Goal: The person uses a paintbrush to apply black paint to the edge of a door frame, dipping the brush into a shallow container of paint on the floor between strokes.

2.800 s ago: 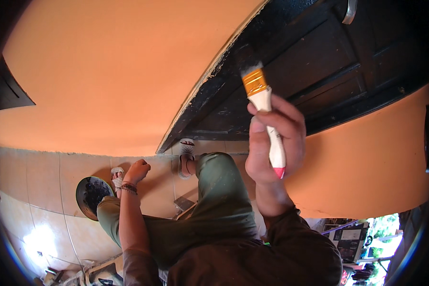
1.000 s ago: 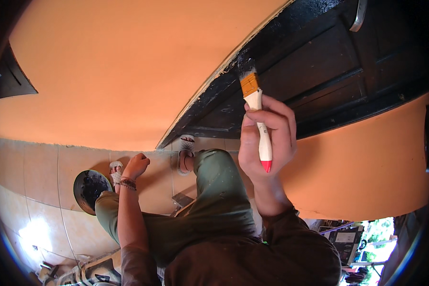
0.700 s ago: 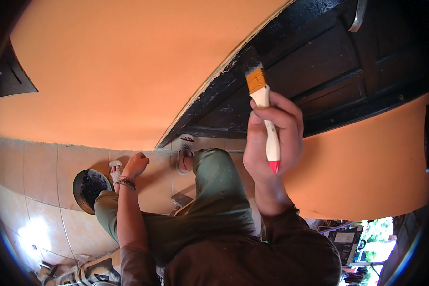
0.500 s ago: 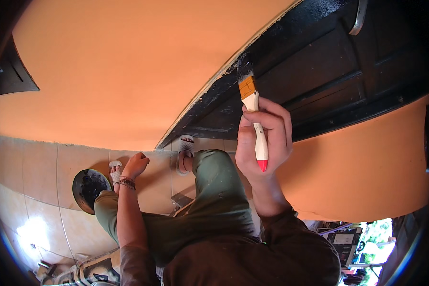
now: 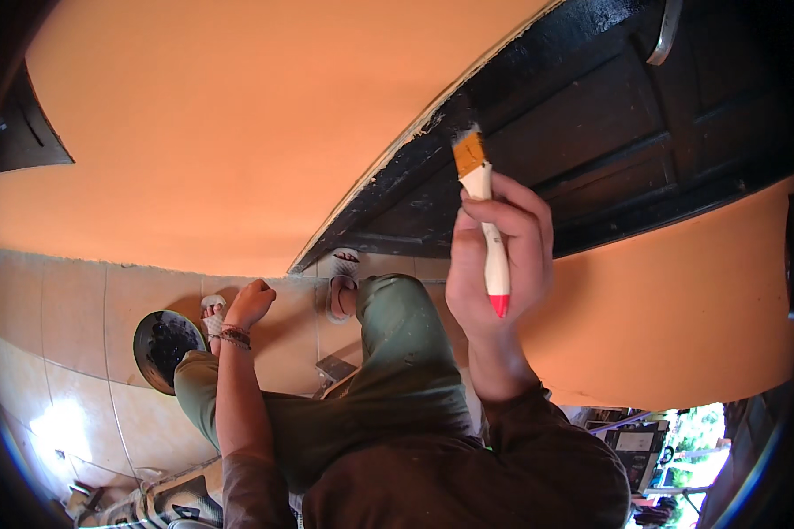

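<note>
My right hand (image 5: 503,247) is closed around a paintbrush (image 5: 494,264) with a white handle, red tip and orange-gold ferrule. Its bristles are at the dark door (image 5: 591,115), just beside the worn, pale edge against the orange wall (image 5: 220,132). My left hand (image 5: 250,304) is held low over the floor above my left foot, fingers curled into a loose fist; whatever it might hold is hidden. A round black container (image 5: 153,339) smeared with dark paint sits on the floor left of that hand, by my left knee.
Tiled floor (image 5: 75,326) runs along the wall's foot, under my sandaled feet. A metal handle (image 5: 663,31) is on the door. A dark shape (image 5: 22,123) interrupts the wall at far left. Assorted items (image 5: 635,450) stand by a bright opening at lower right, others (image 5: 163,502) at bottom left.
My right hand has shifted the brush slightly left and right at the door's edge, most recently back rightward and a little up. My left hand stays nearly still.
</note>
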Motion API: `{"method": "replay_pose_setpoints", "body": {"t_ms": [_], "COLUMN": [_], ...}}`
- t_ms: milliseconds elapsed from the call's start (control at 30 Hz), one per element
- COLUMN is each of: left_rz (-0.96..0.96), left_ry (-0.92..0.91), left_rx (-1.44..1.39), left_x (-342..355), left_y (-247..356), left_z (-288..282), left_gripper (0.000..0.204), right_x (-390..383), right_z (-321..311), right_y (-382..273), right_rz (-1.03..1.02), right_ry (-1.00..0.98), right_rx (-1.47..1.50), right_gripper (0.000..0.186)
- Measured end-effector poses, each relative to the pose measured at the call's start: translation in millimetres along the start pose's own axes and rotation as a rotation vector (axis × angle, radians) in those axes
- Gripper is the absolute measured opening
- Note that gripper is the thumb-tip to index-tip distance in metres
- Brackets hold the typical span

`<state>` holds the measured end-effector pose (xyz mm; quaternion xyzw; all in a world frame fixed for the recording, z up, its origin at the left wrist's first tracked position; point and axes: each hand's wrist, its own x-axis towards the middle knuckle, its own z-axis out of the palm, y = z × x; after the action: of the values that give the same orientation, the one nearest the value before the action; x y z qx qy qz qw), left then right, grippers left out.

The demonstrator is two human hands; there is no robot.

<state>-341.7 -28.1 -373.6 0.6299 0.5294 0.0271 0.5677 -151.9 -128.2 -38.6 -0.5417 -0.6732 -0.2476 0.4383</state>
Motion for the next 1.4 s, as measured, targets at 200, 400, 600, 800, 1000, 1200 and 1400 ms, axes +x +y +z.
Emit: {"method": "replay_pose_setpoints", "body": {"t_ms": [200,400,600,800,1000,1200,1400], "left_rz": [-0.003,-0.001,-0.012,-0.015,0.004,-0.003,0.092], "left_ry": [0.004,0.01,0.006,0.006,-0.001,0.004,0.048], "left_rx": [0.011,0.006,-0.01,0.006,0.009,0.0,0.038], "left_x": [-1,-1,-3,-2,0,-1,9], "left_y": [4,1,2,4,-1,1,-14], "left_z": [0,1,0,-1,0,0,4], "left_gripper": [0.033,0.032,0.032,0.032,0.033,0.032,0.023], "right_x": [-11,-16,-11,-23,-28,-21,-33], "right_z": [9,8,1,16,10,12,19], "right_y": [5,3,3,8,6,4,4], "right_rz": [0.039,0.08,0.035,0.056,0.036,0.047,0.082], "right_ry": [-0.012,-0.037,-0.033,0.012,-0.14,-0.012,-0.102], "right_rx": [0.062,0.087,0.021,0.108,0.073,0.054,0.101], "right_gripper": [0.013,0.015,0.017,0.018,0.02,0.016,0.019]}}
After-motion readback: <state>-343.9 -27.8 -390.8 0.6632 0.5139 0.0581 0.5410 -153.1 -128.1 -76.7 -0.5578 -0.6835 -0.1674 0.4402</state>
